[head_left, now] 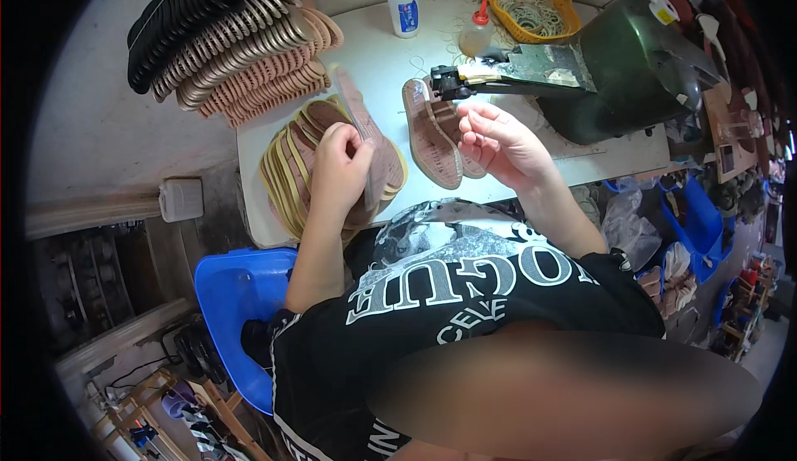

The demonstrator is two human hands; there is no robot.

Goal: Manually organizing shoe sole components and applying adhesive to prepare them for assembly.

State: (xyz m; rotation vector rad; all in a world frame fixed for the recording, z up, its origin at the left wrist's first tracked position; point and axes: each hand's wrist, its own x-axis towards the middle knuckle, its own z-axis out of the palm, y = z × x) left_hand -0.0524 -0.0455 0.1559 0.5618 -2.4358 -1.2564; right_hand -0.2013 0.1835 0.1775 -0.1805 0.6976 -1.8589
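My left hand (342, 166) is closed on the edge of a pinkish-brown shoe sole (374, 141), which stands tilted up on its side. Beneath and left of it lies a fanned pile of similar soles (286, 175) with yellowish edges. My right hand (505, 139) is raised with thumb and fingertips pinched together; whatever they hold, if anything, is too small to make out. Just left of that hand, two soles (433, 150) lie side by side on the table, partly under the head of a dark green machine (523, 71).
Stacked black, metallic and pink soles (241, 54) rise at the back left of the white table (365, 54). Along the back stand a white bottle (404, 9), a red-tipped bottle (476, 36) and an orange basket (564, 25) of cords. A blue bin (224, 295) sits below left.
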